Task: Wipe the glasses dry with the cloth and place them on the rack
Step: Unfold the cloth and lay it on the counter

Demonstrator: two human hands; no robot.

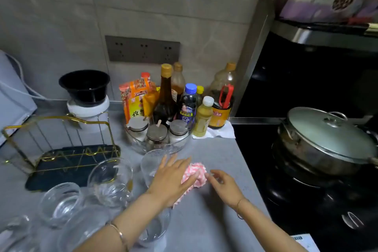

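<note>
Glasses: several clear ones stand on the grey counter (214,221) at the lower left. A ribbed glass (151,164) is just beside the left hand. A gold-rimmed glass (110,182) and a plain glass (61,202) are further left, and more are blurred at the frame's bottom corner.

Rack (61,149): gold wire frame on a dark tray, behind the glasses, at the left.

Cloth (197,174): pink and white, bunched on the counter between the two hands.

Left hand (173,178): laid flat on the cloth, fingers straight and slightly spread; bracelet at the wrist.

Right hand (223,186): fingers gently bent, tips at the cloth's right edge; whether they pinch it cannot be told.

Condiments: a glass bowl (141,147) with three lidded jars; behind it, bottles and an orange packet (133,100) printed with Chinese characters. A blue-capped bottle (188,104) and a yellow-labelled dark bottle (222,104) carry writing too blurred to read.

Other: socket panel (142,49) on the tiled wall; lidded steel pot (327,143) on the black hob at the right.
</note>
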